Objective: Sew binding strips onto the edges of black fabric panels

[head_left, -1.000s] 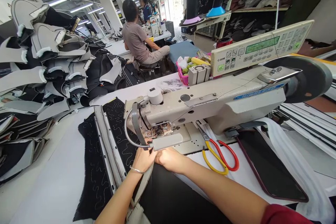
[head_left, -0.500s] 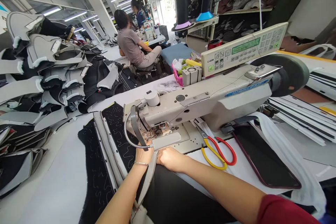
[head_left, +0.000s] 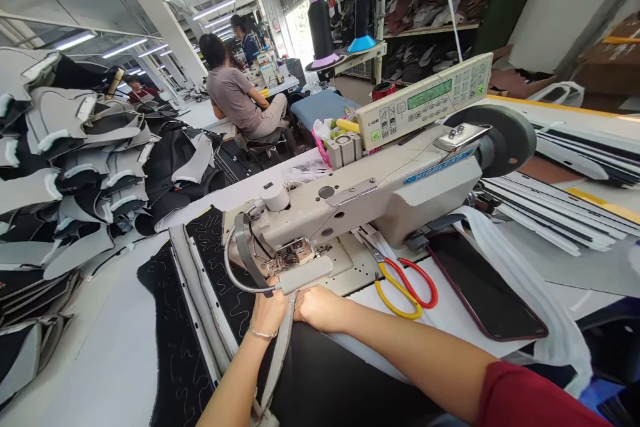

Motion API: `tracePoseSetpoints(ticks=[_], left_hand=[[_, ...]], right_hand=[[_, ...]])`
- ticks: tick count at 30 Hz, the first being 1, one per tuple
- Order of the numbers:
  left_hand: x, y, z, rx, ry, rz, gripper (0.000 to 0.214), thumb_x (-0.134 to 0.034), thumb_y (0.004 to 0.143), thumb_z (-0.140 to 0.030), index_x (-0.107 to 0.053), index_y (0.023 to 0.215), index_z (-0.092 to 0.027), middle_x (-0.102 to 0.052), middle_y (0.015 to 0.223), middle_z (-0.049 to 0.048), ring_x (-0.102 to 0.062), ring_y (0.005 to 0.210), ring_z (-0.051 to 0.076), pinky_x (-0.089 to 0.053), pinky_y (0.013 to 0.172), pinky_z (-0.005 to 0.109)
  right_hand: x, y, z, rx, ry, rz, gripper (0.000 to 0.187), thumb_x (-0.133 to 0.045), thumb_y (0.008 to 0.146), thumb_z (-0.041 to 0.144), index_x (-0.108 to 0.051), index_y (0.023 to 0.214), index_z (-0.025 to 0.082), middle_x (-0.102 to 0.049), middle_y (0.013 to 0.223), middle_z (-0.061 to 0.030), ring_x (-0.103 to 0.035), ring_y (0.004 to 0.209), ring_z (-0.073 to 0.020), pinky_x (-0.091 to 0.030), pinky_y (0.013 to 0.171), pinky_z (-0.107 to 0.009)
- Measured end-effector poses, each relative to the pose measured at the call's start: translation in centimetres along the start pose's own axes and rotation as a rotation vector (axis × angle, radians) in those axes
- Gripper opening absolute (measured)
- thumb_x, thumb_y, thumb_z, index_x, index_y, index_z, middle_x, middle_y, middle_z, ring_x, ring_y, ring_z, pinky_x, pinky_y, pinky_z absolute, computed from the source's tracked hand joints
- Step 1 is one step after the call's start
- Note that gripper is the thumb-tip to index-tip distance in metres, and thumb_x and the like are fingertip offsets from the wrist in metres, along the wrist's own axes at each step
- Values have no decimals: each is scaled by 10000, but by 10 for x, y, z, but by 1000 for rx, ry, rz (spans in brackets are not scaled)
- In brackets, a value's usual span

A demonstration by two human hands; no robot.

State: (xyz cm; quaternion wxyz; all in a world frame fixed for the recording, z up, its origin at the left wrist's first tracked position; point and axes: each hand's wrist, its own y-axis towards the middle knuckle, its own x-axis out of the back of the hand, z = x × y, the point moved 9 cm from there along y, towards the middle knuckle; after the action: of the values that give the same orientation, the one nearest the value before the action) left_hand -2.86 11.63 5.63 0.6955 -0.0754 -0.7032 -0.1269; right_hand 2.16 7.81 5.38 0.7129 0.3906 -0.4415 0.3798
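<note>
At the needle end of the sewing machine (head_left: 360,203), my left hand (head_left: 269,312) lies under the lamp bar, a thin bracelet at its wrist; its fingers are mostly hidden. Close beside it, my right hand (head_left: 319,309) is closed, fingers curled at a grey ribbed strip (head_left: 281,353). The strip runs between both hands down toward me, along the edge of a smooth black panel (head_left: 330,380) below my right forearm. The stitching point is hidden behind the lamp and my hands.
Scissors (head_left: 403,287) with red and yellow handles and a dark phone (head_left: 485,287) lie right of my hands. Left are a stitched black piece (head_left: 175,320) and a heap of grey-black parts (head_left: 95,160). Thread cones (head_left: 321,30) stand behind the machine; a seated co-worker (head_left: 235,93) is beyond.
The view has shifted, so the machine and table items appear further left. Both hands keep about the same place at the machine, and the strip still runs between them.
</note>
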Motion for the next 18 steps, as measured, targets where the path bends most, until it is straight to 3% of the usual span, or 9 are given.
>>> tracePoseSetpoints(ticks=[11, 14, 18], left_hand=[[-10, 0, 10, 25, 74, -108, 257, -380, 801, -230, -622, 792, -143, -655, 823, 123, -608, 820, 224, -464, 728, 315], [-5, 2, 6, -17, 58, -127, 276, -356, 793, -210, -628, 792, -161, -663, 833, 108, -619, 775, 204, -474, 683, 286], [6, 1, 3, -73, -29, -202, 295, -343, 757, -188, -636, 759, -215, -656, 651, 55, -624, 667, 174, -479, 586, 239]], right_hand=[[-1, 0, 0, 5, 14, -12, 191, -455, 806, 136, -618, 708, 159, -630, 763, -33, -554, 698, -163, -371, 539, -248], [3, 1, 3, 18, 3, -3, 156, -484, 793, 124, -631, 784, 176, -637, 843, -22, -559, 774, -155, -392, 585, -230], [17, -11, 6, 5, 7, 105, 258, -542, 730, 88, -612, 928, 237, -633, 910, 20, -559, 780, -121, -391, 563, -183]])
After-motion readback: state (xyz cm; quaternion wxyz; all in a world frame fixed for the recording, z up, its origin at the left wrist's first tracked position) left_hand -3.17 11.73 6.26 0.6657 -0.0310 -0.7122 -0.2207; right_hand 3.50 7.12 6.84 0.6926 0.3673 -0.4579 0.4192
